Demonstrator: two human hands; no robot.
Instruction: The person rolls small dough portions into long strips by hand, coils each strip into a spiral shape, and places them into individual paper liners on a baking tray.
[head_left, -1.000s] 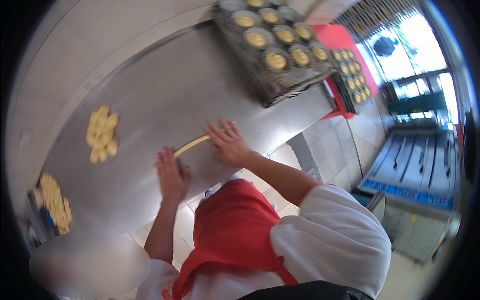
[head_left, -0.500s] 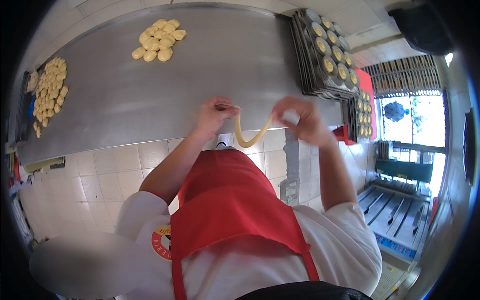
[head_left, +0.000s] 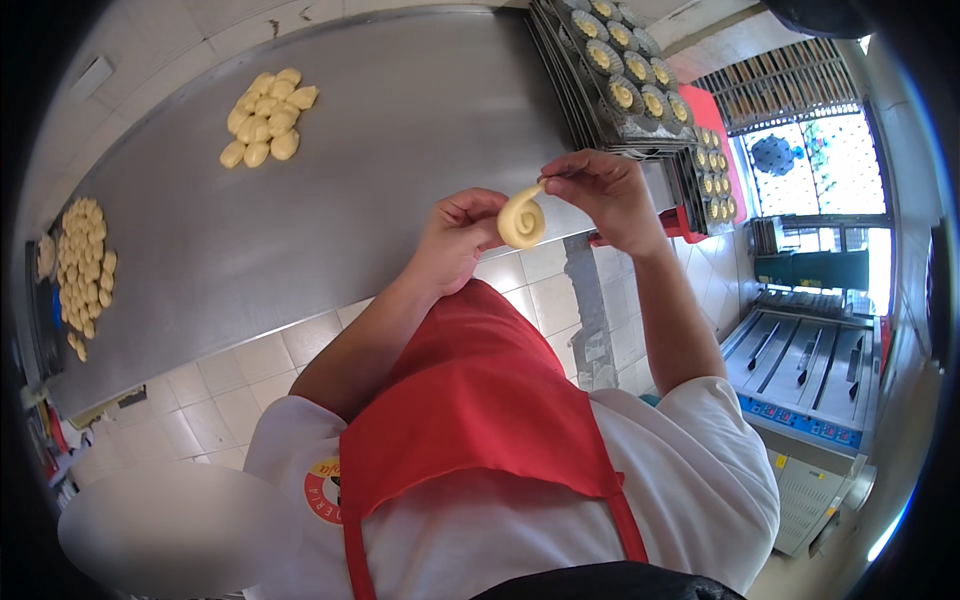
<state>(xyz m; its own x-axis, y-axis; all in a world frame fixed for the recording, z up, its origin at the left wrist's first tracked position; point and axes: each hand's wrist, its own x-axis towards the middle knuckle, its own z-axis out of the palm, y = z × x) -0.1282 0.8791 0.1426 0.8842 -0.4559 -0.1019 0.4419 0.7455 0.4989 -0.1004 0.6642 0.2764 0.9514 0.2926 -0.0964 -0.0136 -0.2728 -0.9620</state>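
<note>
A spiral of pale yellow dough (head_left: 522, 222) hangs between my hands, above the front edge of the steel table. My left hand (head_left: 458, 235) pinches the coil at its left side. With thumb and fingertips, my right hand (head_left: 605, 190) grips the loose upper end of the dough strand. Up and to the right stands a stack of metal trays (head_left: 585, 130), the top one holding several fluted molds (head_left: 622, 96) with coiled dough in them. Dough balls (head_left: 262, 115) lie in a cluster at the far left of the table.
More small dough pieces (head_left: 85, 265) are heaped at the table's left end, by a dark tray. The steel table (head_left: 370, 150) spans the view. Another tray of filled molds (head_left: 715, 180) sits at right on a red surface. A panelled steel appliance (head_left: 800, 370) stands lower right.
The dough strand, a hanging U-shaped loop before, is now wound into a spiral. My hands have moved to the right and the right one is higher. The view has turned somewhat.
</note>
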